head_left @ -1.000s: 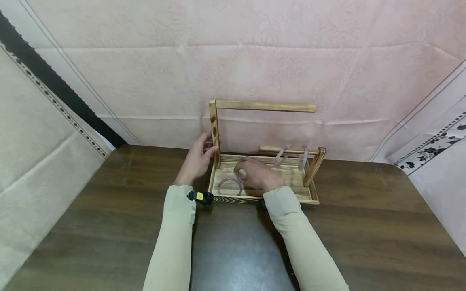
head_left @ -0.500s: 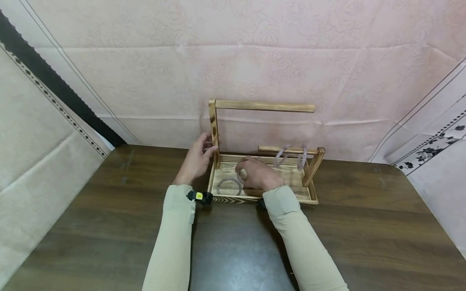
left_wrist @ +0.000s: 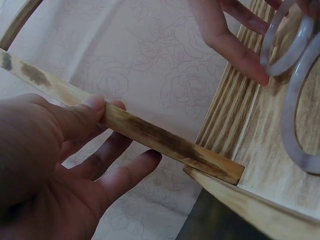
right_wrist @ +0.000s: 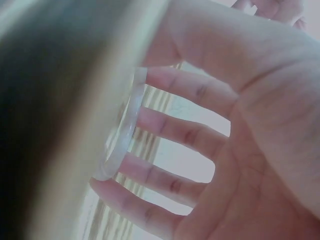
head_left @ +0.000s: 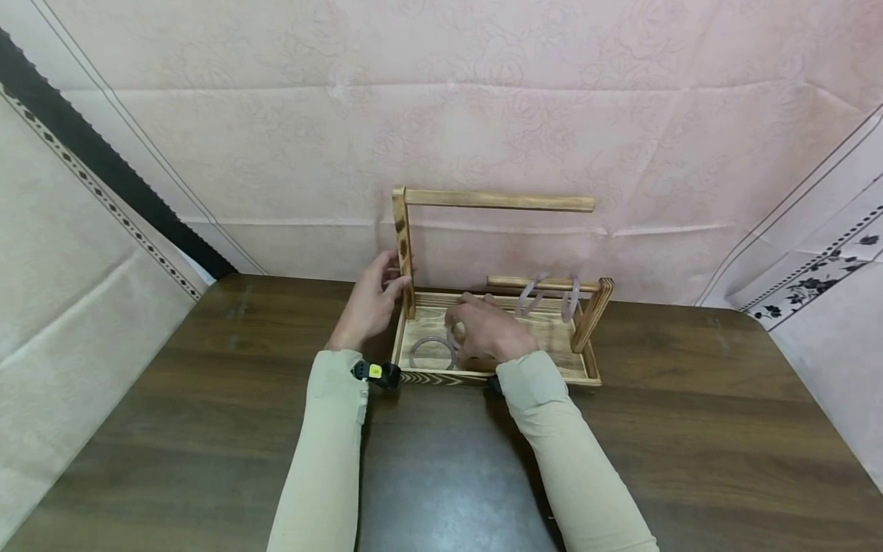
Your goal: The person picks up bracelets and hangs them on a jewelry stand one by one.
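A wooden bangle stand (head_left: pixel 552 349) has a shallow tray base, a tall upright post (head_left: pixel 403 253) at its left and a shorter post (head_left: pixel 593 314) at its right. My left hand (head_left: pixel 369 303) holds the tall post, thumb on one face and fingers behind it (left_wrist: pixel 75 150). Over the tray, my right hand (head_left: pixel 493 330) has its fingers at the edge of a pale translucent bangle (right_wrist: pixel 122 135), which the left wrist view shows too (left_wrist: pixel 287 55). A second bangle (head_left: pixel 432 340) lies in the tray to its left. Two bangles (head_left: pixel 569 299) hang on the lower bar (head_left: pixel 507 282).
A long upper bar (head_left: pixel 500 201) reaches right from the tall post, with a free end. The stand sits at the back of the dark wooden table (head_left: pixel 207 429), before a pink patterned cloth (head_left: pixel 441 115). Both wrists carry black devices (head_left: pixel 375 373).
Little differs. The head view has shifted slightly, and the right hand's fingers have moved a little around the bangle. The left hand stays on the post.
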`<state>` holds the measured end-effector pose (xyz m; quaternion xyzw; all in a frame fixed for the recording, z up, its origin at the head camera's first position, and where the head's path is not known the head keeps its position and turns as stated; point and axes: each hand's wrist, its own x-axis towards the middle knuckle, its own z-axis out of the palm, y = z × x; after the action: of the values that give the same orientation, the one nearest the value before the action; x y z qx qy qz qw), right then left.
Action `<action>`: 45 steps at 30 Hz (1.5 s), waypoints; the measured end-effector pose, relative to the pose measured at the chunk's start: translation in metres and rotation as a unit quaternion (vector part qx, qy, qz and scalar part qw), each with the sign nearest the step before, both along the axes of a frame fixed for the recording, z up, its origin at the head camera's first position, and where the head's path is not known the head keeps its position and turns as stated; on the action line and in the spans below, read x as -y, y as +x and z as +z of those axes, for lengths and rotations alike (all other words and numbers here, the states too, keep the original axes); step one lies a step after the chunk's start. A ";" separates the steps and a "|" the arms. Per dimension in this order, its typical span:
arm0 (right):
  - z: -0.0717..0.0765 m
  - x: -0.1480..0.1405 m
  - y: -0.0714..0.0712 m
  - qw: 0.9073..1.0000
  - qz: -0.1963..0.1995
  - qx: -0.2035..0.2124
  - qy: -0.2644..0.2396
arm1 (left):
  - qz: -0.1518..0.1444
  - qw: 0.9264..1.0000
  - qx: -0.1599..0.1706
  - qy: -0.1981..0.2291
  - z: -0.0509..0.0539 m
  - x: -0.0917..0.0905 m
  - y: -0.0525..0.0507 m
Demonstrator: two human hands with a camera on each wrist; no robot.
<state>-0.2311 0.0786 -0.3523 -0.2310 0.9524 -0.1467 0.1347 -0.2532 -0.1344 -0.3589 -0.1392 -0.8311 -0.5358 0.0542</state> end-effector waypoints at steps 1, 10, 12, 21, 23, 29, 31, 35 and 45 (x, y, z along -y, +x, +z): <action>0.000 0.000 0.000 1.000 -0.002 -0.001 -0.001 | 0.001 1.000 0.001 0.000 0.000 0.000 0.000; 0.006 0.000 0.003 1.000 -0.010 -0.021 -0.002 | 0.000 1.000 0.007 -0.006 -0.001 0.000 0.000; 0.006 0.000 0.003 1.000 -0.005 -0.026 -0.003 | -0.001 1.000 0.007 -0.005 -0.001 0.000 0.000; 0.013 0.001 0.004 0.999 0.011 -0.040 -0.002 | -0.001 1.000 0.008 -0.005 0.002 0.000 0.001; 0.014 0.002 0.005 0.999 0.013 -0.042 -0.004 | -0.001 1.000 0.007 -0.006 0.003 0.000 0.002; 0.018 0.003 0.008 0.999 0.017 -0.048 -0.004 | -0.004 1.000 0.003 -0.004 0.002 0.000 0.001; 0.018 0.003 0.009 0.999 0.020 -0.051 -0.002 | -0.004 1.000 0.003 -0.002 0.002 0.000 0.001; 0.021 0.003 0.010 0.998 0.027 -0.053 -0.003 | -0.003 1.000 0.003 -0.002 0.001 0.000 0.000; 0.030 0.004 0.015 0.998 0.031 -0.058 -0.011 | -0.001 1.000 0.007 -0.005 0.001 0.000 0.000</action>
<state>-0.2157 0.0744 -0.3227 -0.2697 0.9493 -0.1391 0.0816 -0.2529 -0.1345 -0.3581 -0.1368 -0.8337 -0.5329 0.0476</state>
